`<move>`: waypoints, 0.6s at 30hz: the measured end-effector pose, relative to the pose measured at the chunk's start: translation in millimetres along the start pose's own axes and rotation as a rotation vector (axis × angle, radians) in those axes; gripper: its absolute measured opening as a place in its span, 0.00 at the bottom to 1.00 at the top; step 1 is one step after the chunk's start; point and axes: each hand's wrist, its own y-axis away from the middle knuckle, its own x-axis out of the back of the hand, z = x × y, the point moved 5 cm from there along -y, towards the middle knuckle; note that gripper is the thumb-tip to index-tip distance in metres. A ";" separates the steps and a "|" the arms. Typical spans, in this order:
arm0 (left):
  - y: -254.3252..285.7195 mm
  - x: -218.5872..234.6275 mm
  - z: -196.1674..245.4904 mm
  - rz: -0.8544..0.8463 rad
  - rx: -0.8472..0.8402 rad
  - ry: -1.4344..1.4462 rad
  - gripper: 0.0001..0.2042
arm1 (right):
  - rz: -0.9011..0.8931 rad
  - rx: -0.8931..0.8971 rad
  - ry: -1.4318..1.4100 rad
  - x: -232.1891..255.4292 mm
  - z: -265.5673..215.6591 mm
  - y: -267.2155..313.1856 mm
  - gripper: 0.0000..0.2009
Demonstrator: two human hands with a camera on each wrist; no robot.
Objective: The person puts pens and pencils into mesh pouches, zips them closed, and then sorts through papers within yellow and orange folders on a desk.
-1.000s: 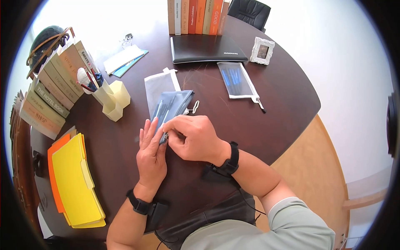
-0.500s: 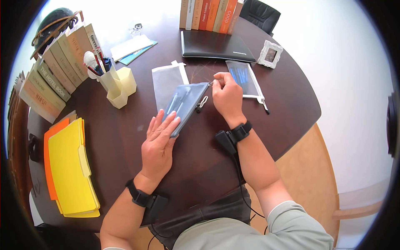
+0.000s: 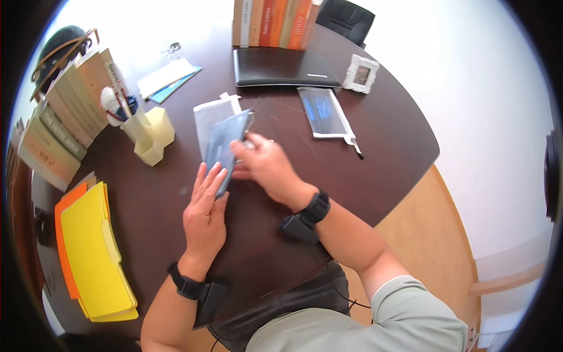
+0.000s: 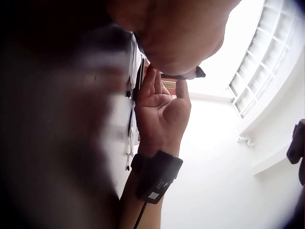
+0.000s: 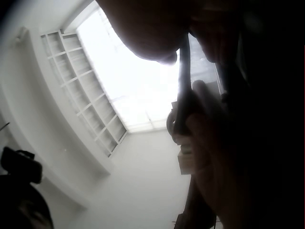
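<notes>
A blue-grey translucent pouch (image 3: 227, 138) stands tilted between the hands in the head view. The left hand (image 3: 205, 217) holds its lower end, fingers along the near face and thumb at the edge. At the pouch's right edge is the right hand (image 3: 267, 170), its thumb on the face and its fingers behind. In the left wrist view the right hand (image 4: 161, 114) shows palm-on beside the dark pouch edge. Behind the pouch lies a white mesh pouch (image 3: 205, 120). Another mesh pouch (image 3: 337, 122) with blue pens lies further right.
A black laptop (image 3: 281, 67) lies before upright books (image 3: 267, 23). The white photo frame (image 3: 360, 74) stands to its right. On the left are a pen holder (image 3: 149, 146), more books (image 3: 64, 126), yellow folders (image 3: 97, 252) and papers (image 3: 164, 79).
The right hand went out to the pouch's far upper corner, then came back to its right edge. The left hand stayed on the lower end; the pouch now stands more upright.
</notes>
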 end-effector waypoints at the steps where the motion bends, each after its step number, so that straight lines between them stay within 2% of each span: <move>1: 0.1 -1.0 -0.8 -0.012 0.011 -0.003 0.20 | -0.024 -0.013 0.011 -5.5 2.5 6.0 0.30; 4: 0.8 -3.3 -1.2 -0.052 0.018 -0.030 0.20 | -0.089 -0.084 0.033 -8.4 8.3 8.3 0.22; 6: 2.0 -7.0 -0.8 -0.095 -0.003 -0.072 0.20 | -0.060 -0.079 0.037 -5.6 12.8 6.1 0.13; 8: 3.3 -10.0 -2.2 -0.147 -0.003 -0.110 0.20 | -0.015 -0.057 0.193 0.8 -5.4 16.4 0.08; 10: 4.7 -11.2 -3.3 -0.169 -0.032 -0.152 0.20 | 0.065 0.155 0.346 7.4 13.2 -1.6 0.06; 13: 2.3 -12.4 -2.4 -0.116 0.017 -0.127 0.19 | 0.101 0.210 0.185 18.1 -2.1 -1.3 0.08; 16: 2.7 -5.2 -6.3 -0.079 0.080 -0.104 0.19 | 0.333 0.472 0.456 49.6 -20.1 -13.4 0.10; 18: 3.0 -5.1 -6.6 -0.050 0.148 -0.052 0.18 | 0.562 0.767 0.624 73.0 -34.6 -16.2 0.13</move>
